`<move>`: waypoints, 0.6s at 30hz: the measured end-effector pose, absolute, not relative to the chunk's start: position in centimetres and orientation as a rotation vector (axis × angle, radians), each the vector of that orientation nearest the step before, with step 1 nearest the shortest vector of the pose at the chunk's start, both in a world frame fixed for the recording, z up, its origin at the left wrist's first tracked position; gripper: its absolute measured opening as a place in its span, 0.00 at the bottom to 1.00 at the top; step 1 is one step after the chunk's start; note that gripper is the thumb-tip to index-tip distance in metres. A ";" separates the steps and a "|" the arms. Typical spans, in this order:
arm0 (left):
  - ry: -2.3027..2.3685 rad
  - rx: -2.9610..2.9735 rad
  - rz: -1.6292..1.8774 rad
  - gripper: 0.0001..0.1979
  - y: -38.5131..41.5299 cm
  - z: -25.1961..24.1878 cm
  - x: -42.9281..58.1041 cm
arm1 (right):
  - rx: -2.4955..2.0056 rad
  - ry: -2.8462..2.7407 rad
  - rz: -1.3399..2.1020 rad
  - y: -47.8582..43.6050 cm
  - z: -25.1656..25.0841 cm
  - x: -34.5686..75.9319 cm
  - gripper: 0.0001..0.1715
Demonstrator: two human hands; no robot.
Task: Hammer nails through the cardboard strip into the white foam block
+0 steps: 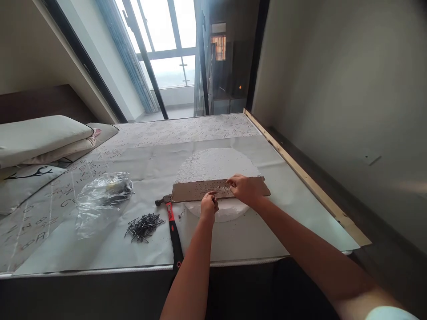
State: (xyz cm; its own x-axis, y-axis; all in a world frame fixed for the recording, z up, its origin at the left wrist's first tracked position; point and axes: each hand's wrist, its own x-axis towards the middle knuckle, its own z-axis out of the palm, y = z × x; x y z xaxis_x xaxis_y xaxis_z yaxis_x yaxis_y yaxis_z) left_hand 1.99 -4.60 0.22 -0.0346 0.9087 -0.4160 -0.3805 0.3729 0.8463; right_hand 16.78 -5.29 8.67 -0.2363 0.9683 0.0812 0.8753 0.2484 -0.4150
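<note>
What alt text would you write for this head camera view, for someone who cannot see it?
Two bare hands, left hand and right hand, press on a brown board studded with nails, lying across a white foam disc on a paper-covered bed. A hammer, loose nails and a plastic bag lie to the left.

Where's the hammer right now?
In the head view, the hammer lies left of the left hand, its head beside the brown strip's left end, the nail pile to its left.
</note>
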 end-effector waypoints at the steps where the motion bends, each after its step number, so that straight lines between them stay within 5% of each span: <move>1: 1.176 0.581 1.135 0.16 -4.6 0.2 2.0 | -1.731 -2.254 0.406 -4.2 7.6 16.8 0.15; 6: 1.178 0.582 1.128 0.15 -4.5 0.2 2.1 | -1.767 -2.540 0.365 -1.1 4.8 15.9 0.10; 18: 1.171 0.588 1.123 0.14 -4.2 -0.3 2.1 | -1.731 -2.910 0.311 3.2 4.0 14.4 0.16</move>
